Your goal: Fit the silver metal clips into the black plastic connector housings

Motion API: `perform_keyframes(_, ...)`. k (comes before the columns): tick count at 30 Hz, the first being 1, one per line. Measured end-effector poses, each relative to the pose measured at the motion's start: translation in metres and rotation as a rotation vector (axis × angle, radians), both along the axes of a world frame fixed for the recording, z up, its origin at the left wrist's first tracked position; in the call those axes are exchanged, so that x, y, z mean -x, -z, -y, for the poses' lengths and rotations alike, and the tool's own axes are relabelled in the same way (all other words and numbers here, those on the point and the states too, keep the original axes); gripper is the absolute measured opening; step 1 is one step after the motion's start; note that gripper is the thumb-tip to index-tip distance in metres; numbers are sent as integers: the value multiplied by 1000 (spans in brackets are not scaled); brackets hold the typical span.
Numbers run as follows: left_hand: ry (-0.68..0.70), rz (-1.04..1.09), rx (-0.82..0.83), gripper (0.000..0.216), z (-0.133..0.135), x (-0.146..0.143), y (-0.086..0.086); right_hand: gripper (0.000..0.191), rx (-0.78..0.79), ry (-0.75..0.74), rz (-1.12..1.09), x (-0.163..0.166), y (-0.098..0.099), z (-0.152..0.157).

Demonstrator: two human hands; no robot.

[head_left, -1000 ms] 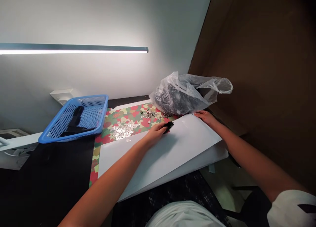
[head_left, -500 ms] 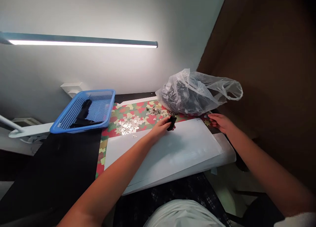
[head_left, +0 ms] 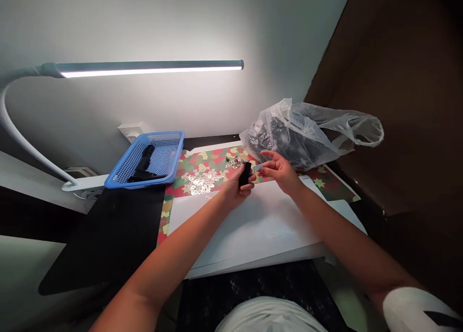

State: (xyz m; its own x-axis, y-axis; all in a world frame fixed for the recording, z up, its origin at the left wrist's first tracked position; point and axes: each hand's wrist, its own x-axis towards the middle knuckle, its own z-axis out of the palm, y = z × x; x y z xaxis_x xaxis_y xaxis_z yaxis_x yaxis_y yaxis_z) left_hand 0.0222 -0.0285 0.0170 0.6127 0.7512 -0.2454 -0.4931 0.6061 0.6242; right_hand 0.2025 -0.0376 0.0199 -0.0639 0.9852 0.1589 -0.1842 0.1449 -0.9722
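My left hand (head_left: 238, 184) is closed round a small black part (head_left: 245, 172), held upright above the far edge of a white sheet (head_left: 253, 223). My right hand (head_left: 280, 170) is just to its right, thumb and forefinger pinched on a small pale sliver (head_left: 258, 167) that points at the black part. Beyond both hands a heap of small shiny metal pieces (head_left: 202, 181) lies on a red, green and cream patterned mat (head_left: 195, 166).
A clear plastic bag (head_left: 300, 134) of dark parts sits at the back right. A blue mesh basket (head_left: 148, 159) holding black pieces stands at the back left. A lit bar lamp (head_left: 148, 68) hangs over the table, its base (head_left: 85, 182) by the basket. Brown wall on the right.
My right hand left the sheet's far right corner and came in beside my left hand, now pinching a small pale piece. My left hand lifted the black part slightly. The view swung right.
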Motion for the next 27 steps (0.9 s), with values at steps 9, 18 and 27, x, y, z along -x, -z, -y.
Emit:
perform_keyframes(9,-73,-198,26,43,-2,-6,3,19,-218,50,112,22,20,-6)
perform_keyframes(18,-66,-240,5,43,0,-13,8,20,-299,62,230,22,25,-2)
perform_keyframes(27,-63,-254,33,45,1,-13,5,13,-423,128,334,23,21,4)
